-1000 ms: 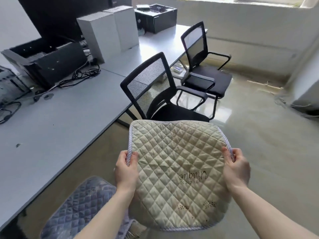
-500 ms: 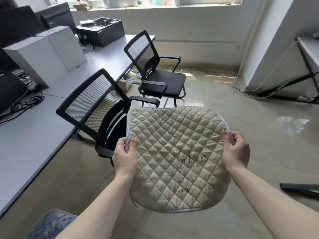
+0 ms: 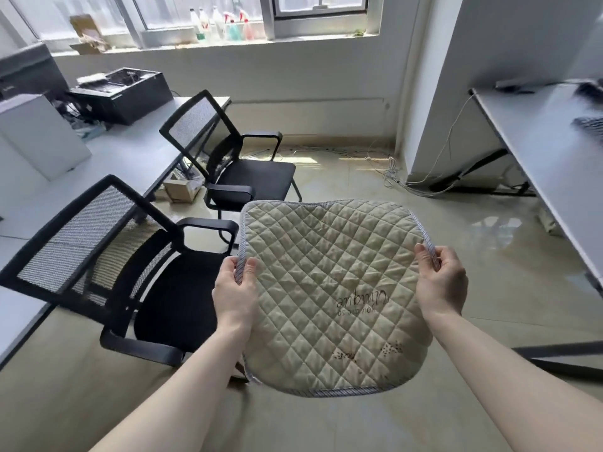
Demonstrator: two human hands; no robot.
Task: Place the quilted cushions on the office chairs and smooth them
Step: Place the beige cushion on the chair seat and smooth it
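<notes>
Both hands pinch the striped edging of the beige quilted cushion (image 3: 329,288), the left hand (image 3: 235,292) on its left edge and the right hand (image 3: 440,283) on its right, holding it in the air just right of the nearer office chair (image 3: 130,275), whose black seat is bare. It looks like the carry-and-place step; next the cushion must swing left over that seat and come down flat. The cushion is roughly square with no clear long axis, tilted with its quilted face up and its far edge toward the window (image 3: 195,14), its lettering upside down to the wearer.

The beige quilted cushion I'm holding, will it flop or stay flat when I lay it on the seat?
Probably semi-floppy: the beige quilted cushion spans between the left hand and right hand with only a slight sag. It looks thin, so likely light. Its fabric may slide on the nearer chair's seat.
</notes>
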